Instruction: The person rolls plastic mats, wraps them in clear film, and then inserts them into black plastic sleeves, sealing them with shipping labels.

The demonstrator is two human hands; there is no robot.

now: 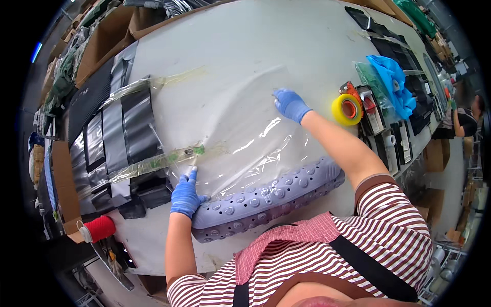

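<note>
In front of me lies a lavender bath mat (pixel 279 193), folded over, with round suction cups and small holes. A clear plastic bag (pixel 240 148) covers its upper side and spreads away across the table, wrinkled and shiny. My left hand (pixel 186 196), in a blue glove, rests at the mat's left end; its fingers are stretched out and apart, with the thumb at the bag's edge. Farther off to the right, my right hand (pixel 291 105), also gloved in blue, has its fingers curled together on the far part of the bag. Its fingertips are partly hidden.
Stacks of black and grey plastic bags (pixel 120 128) lie at left, crossed by clear tape (pixel 138 168). A red thread spool (pixel 99 228) sits at the near left edge. A yellow tape roll (pixel 347 109), tape dispenser (pixel 369 110) and blue plastic bag (pixel 394 84) are at right.
</note>
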